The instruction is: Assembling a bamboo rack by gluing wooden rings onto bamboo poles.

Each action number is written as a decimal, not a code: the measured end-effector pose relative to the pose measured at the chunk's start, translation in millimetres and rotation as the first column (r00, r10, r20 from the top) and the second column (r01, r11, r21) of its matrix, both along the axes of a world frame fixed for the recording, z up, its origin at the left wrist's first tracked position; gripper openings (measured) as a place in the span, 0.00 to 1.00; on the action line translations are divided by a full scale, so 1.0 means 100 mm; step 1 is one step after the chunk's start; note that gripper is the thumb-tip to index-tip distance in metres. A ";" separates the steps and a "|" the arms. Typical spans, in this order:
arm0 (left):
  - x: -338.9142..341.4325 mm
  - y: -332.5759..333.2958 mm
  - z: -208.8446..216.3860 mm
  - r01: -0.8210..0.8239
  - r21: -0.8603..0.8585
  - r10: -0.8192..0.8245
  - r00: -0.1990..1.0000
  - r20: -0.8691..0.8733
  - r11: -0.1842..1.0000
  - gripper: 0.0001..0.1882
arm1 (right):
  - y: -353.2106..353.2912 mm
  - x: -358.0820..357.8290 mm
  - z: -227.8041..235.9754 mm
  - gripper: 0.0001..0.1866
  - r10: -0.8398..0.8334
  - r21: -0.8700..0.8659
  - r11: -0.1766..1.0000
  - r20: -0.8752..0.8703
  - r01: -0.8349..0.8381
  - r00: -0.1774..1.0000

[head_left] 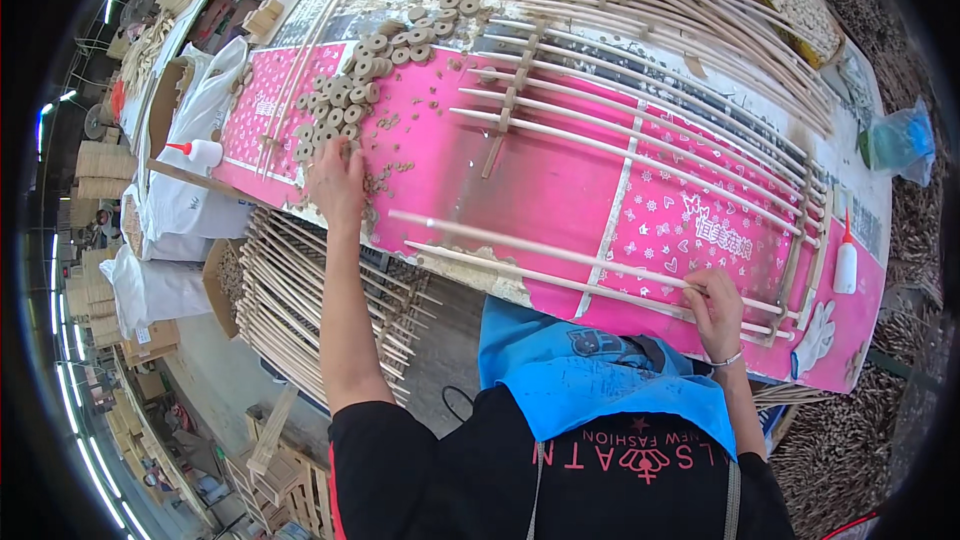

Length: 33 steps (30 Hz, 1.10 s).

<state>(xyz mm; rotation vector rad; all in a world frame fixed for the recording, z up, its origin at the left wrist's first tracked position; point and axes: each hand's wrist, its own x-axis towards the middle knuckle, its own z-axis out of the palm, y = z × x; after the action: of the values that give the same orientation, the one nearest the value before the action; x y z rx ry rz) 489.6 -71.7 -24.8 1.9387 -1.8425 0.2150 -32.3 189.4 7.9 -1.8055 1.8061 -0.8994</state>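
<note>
My left hand [338,182] reaches into a pile of round wooden discs with centre holes [345,100]. Its fingers are bent down onto the discs, and what lies between them is partly hidden. Near the front edge of the table, my right hand [714,312] has thumb and fingers closed on a long pale wooden rod [560,248]. A second rod [540,276] runs close beside it, nearer to me. The right ends of both rods lie by a notched wooden strip [789,280]. Farther back, several rods lie across a second notched strip [512,100].
A pink patterned sheet [560,190] covers much of the table. White bottles stand at the right [846,265] and lie at the left [203,152]. A white glove [815,340] rests at the right edge. More rods [310,290] are stacked below left; a basket of small pieces [795,10] stands far right.
</note>
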 end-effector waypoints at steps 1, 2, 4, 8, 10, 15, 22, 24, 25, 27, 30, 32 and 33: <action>-0.01 0.02 0.04 -0.030 -0.005 0.029 0.994 -0.101 1.000 0.18 | -0.04 -0.01 0.01 0.06 0.000 -0.002 1.000 -0.001 0.000 1.000; 0.00 0.02 0.06 -0.010 -0.002 0.009 0.945 -0.328 1.000 0.17 | -0.09 -0.03 0.01 0.06 -0.010 -0.018 1.000 -0.013 0.009 1.000; -0.09 0.05 0.15 0.095 0.098 0.008 0.676 -0.737 0.991 0.16 | -0.22 -0.03 0.04 0.06 -0.018 -0.069 0.997 -0.018 0.016 1.000; -0.38 0.19 0.21 0.385 0.127 0.122 0.037 -0.992 0.914 0.17 | -0.45 -0.01 0.02 0.05 -0.032 -0.091 0.995 -0.008 0.031 0.999; -0.47 0.26 0.21 0.414 0.131 0.146 -0.005 -0.989 0.901 0.16 | -0.51 -0.02 -0.01 0.06 -0.026 -0.095 0.995 -0.017 0.024 1.000; -0.57 0.24 0.20 0.405 0.107 0.179 -0.144 -0.973 0.908 0.16 | -0.54 -0.12 -0.03 0.06 -0.024 -0.080 0.997 -0.006 0.023 1.000; -0.92 0.26 0.28 0.440 0.165 0.197 -0.026 -0.980 0.883 0.22 | -0.61 -0.20 -0.05 0.07 -0.033 -0.083 0.996 -0.020 0.031 0.999; -1.02 0.31 0.26 0.409 0.133 0.129 0.038 -0.991 0.903 0.29 | -0.68 -0.17 -0.02 0.09 -0.033 -0.139 0.990 -0.021 0.030 0.999; -1.10 0.33 0.30 0.381 0.163 0.142 0.081 -0.986 0.910 0.35 | -0.71 -0.17 -0.03 0.09 -0.041 -0.137 0.990 -0.020 0.038 0.999; -1.20 0.36 0.29 0.364 0.162 0.132 0.107 -0.985 0.917 0.37 | -0.72 -0.20 -0.05 0.09 -0.051 -0.115 0.992 -0.084 0.041 0.995; -1.30 0.33 0.20 0.348 0.132 0.097 0.117 -0.988 0.928 0.41 | -0.75 -0.22 0.00 0.07 -0.071 -0.149 0.988 -0.131 0.051 0.989; -1.43 0.29 0.14 0.373 0.152 0.076 0.212 -0.974 0.915 0.42 | -0.72 -0.32 0.01 0.06 -0.099 -0.158 0.985 -0.173 0.072 0.980; -1.46 0.27 0.14 0.366 0.113 0.012 0.266 -0.964 0.924 0.42 | -0.73 -0.35 -0.10 0.07 -0.082 -0.159 0.986 -0.187 0.053 0.979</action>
<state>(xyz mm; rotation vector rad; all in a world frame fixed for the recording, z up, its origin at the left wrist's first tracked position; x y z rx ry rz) 343.5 -44.8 -10.4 1.3589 -1.1710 -1.2001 -66.9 116.1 -1.6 -1.9980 1.9757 -0.9396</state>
